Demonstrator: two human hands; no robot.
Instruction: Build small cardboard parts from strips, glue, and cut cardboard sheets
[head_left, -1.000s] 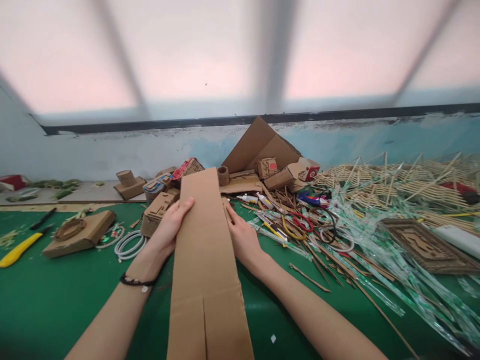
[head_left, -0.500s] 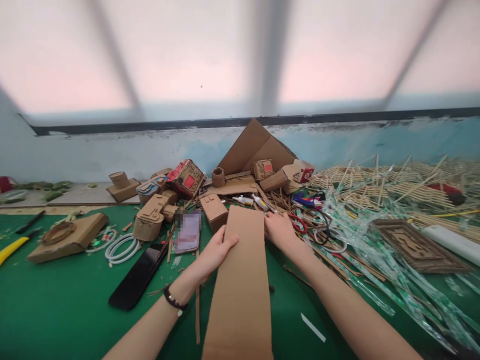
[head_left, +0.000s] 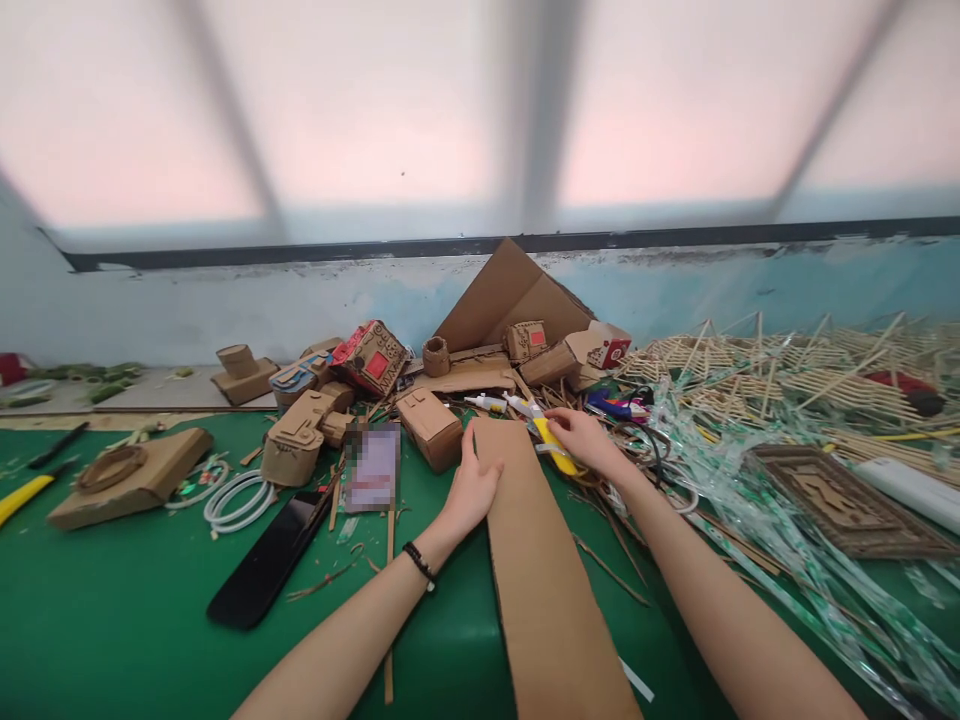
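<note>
Long cardboard strip (head_left: 544, 560) laid flat on the green mat (head_left: 112, 600), running from the near edge toward the heap of cardboard boxes (head_left: 427, 425). Left hand (head_left: 472, 490) pressed on the strip's left edge near the far end, fingers together, thumb on top. Right hand (head_left: 589, 440) just past the strip's far right corner, fingers curled around a yellow cutter (head_left: 555, 450). Strip apparently positioned and steadied; no fresh cut visible, so cutting seemingly not yet begun. Left of the strip, a black phone (head_left: 266, 560) and a blurred card (head_left: 373, 467). No readable writing or brand anywhere.
</note>
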